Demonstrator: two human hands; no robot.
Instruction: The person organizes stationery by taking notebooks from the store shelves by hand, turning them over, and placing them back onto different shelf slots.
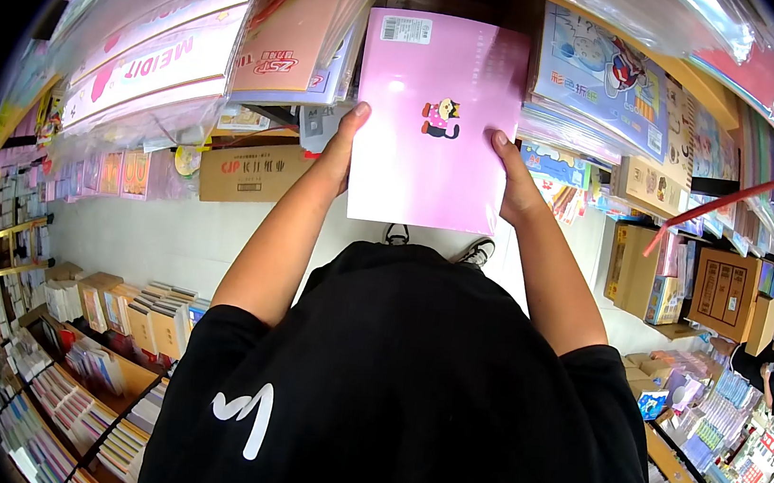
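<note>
Glossy pink rectangular cat-printed book, gripped at opposite side edges by bare left hand and right hand, thumbs laid on top, other fingers mostly hidden.

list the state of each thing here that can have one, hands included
pink book, closed, gripped at both sides
left hand, gripping the book's left edge
right hand, gripping the book's right edge
white-and-pink pack, in clear plastic
brown CJP box, open or sealed unclear
</note>
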